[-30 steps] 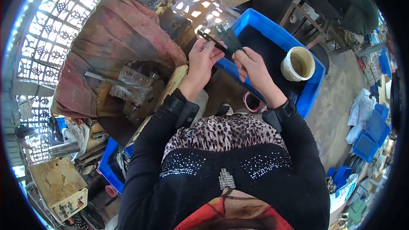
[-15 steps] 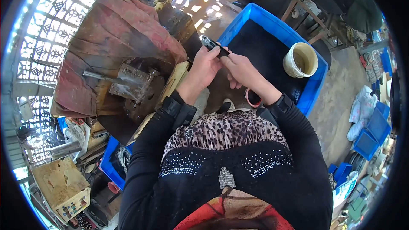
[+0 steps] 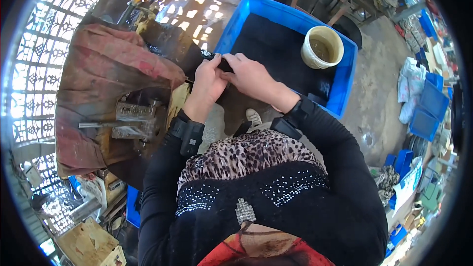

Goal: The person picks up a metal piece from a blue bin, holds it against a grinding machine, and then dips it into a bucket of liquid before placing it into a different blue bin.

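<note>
Both hands meet in front of me around a slim dark object (image 3: 225,64) with a shiny metallic far end; its exact kind does not show. My left hand (image 3: 203,83) is closed on it, thumb lying along its top near the shiny end. Against its near part my right hand (image 3: 252,78) is also closed, fingers bent and partly hidden. Just beyond the hands stands a blue plastic bin (image 3: 351,76) with black contents. An off-white bucket (image 3: 308,58) of murky liquid sits inside it, at its right end.
At my left is a machine with a wet metal block (image 3: 133,113) and a metal rod (image 3: 101,125), draped with a stained red cloth (image 3: 88,93). A wooden stool (image 3: 340,12) stands beyond the bin. Blue trays (image 3: 426,118) lie far right. My shoe (image 3: 253,116) shows below.
The view has shifted, so bin and bucket appear further left. My hands remain together on the dark object, right hand now more over it. A round red-rimmed thing below my right wrist is out of sight.
</note>
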`<state>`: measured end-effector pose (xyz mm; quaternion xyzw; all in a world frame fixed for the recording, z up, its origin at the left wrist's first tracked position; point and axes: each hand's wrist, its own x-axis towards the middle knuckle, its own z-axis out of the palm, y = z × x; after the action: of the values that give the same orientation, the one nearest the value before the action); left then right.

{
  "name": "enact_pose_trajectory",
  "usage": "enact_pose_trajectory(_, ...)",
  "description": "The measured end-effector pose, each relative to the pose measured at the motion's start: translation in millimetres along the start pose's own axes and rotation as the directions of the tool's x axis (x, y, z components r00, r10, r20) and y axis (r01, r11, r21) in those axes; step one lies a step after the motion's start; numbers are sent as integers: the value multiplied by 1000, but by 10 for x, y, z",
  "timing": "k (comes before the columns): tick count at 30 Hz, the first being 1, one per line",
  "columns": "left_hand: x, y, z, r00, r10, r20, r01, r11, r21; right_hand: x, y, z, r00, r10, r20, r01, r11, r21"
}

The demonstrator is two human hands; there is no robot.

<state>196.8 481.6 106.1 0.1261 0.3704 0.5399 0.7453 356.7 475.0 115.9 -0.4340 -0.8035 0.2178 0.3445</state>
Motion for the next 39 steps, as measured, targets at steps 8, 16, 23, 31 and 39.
enact_pose_trajectory(8, 33, 42, -69, 985, -158, 68, 145, 975, 171, -42, 279, -41, 965, 144, 219, -195, 952, 234)
enact_pose_trajectory(16, -519, 397, -379, 854, 509, 104, -401, 519, 755, -218, 1239, -595, 709, 590, 385, -310, 752, -582)
enact_pose_trajectory(23, -878, 459, -701, 549, 769, 329, -312, -177, 934, -340, 1700, -457, 620, 675, 400, -273, 664, -697)
enact_pose_trajectory(31, -1009, 458, -715, 396, 748, 532, -182, -505, 844, -440, 1478, -866, 675, 679, 288, -353, 641, -682)
enact_pose_trajectory(39, -948, 679, -978, 352, 808, 473, -102, -470, 877, -252, 1540, -1996, 642, 767, -3, -494, 411, -767)
